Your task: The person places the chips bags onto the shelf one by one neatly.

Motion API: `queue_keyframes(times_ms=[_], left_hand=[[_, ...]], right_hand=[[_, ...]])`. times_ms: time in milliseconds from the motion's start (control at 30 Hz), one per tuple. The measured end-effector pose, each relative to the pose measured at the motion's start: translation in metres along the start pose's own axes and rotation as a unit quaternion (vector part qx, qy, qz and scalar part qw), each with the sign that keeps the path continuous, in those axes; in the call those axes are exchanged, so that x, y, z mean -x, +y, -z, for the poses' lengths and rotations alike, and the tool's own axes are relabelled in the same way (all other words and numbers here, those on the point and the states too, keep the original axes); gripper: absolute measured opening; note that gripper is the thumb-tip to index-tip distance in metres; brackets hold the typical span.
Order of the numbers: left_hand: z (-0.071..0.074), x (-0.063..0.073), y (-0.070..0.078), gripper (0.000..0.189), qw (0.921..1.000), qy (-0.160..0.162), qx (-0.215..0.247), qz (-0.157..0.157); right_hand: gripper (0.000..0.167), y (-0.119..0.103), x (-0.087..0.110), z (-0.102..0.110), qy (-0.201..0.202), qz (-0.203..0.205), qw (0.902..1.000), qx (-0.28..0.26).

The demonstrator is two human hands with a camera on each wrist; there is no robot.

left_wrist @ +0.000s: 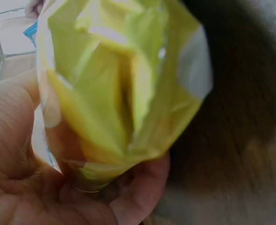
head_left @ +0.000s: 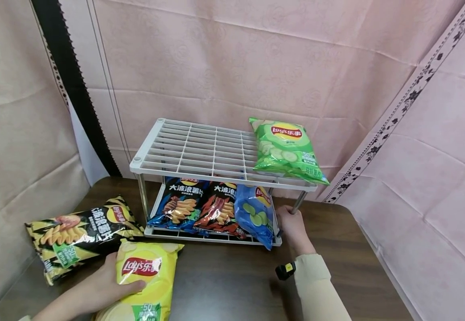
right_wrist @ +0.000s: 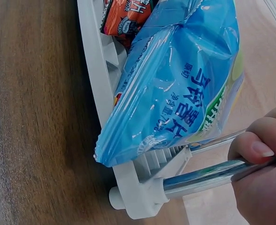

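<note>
My left hand [head_left: 105, 285] holds a yellow Lay's chip bag [head_left: 146, 278] at the front left, thumb across its face. In the left wrist view the crumpled yellow end of the bag [left_wrist: 105, 93] lies between thumb and fingers. My right hand [head_left: 294, 227] grips the front right metal post [right_wrist: 203, 178] of a white two-tier rack [head_left: 149, 145]. Beside that post, a light blue chip bag [head_left: 254, 214] leans on the lower shelf and juts past its front edge. Left of it stand a red-and-black chip bag [head_left: 219, 209] and a dark blue one [head_left: 182, 205].
A green chip bag [head_left: 284, 149] lies on the right end of the rack's top shelf. Left of the rack, a black-and-gold chip bag [head_left: 85, 234] rests on the dark wooden table [head_left: 224, 285]. Pink cloth [head_left: 224, 62] hangs behind and on both sides.
</note>
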State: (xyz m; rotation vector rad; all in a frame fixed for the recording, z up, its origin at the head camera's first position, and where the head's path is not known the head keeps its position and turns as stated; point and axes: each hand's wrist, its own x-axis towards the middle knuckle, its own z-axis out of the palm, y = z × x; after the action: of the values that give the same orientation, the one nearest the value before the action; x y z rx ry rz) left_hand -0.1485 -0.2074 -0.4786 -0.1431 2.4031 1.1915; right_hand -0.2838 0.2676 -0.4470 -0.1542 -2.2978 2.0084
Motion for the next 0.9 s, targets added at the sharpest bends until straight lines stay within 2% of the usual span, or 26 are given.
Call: queue_keyframes(times_ms=[233, 367, 467, 533, 700, 800, 900], left_hand=[[0.001, 0.000, 0.012, 0.125, 0.9981, 0.020, -0.055, -0.022], [0.006, -0.002, 0.016, 0.124, 0.9948, 0.027, -0.090, -0.041], [0.010, -0.004, 0.015, 0.123, 0.9938, 0.025, -0.100, -0.042], [0.011, -0.005, 0.013, 0.120, 0.9951, 0.015, -0.092, -0.033], [0.012, -0.004, 0.006, 0.101, 0.9988, -0.047, -0.003, -0.010], [0.013, -0.004, 0.003, 0.085, 0.9947, -0.091, 0.041, -0.025], [0.013, -0.004, 0.002, 0.077, 0.9921, -0.107, 0.051, -0.039]], right_hand=[[0.030, -0.004, 0.001, -0.001, 0.006, -0.007, 1.0000, 0.003], [0.029, -0.014, 0.007, -0.003, -0.001, -0.017, 0.9999, -0.003], [0.028, -0.023, 0.012, -0.005, -0.008, -0.015, 0.9998, 0.004], [0.028, -0.024, 0.013, -0.006, -0.011, -0.015, 0.9998, 0.011], [0.030, -0.013, 0.007, -0.005, 0.000, -0.013, 0.9997, 0.021], [0.030, -0.006, 0.003, -0.004, 0.010, -0.002, 0.9996, 0.025], [0.031, -0.002, 0.001, -0.003, 0.015, 0.008, 0.9994, 0.031]])
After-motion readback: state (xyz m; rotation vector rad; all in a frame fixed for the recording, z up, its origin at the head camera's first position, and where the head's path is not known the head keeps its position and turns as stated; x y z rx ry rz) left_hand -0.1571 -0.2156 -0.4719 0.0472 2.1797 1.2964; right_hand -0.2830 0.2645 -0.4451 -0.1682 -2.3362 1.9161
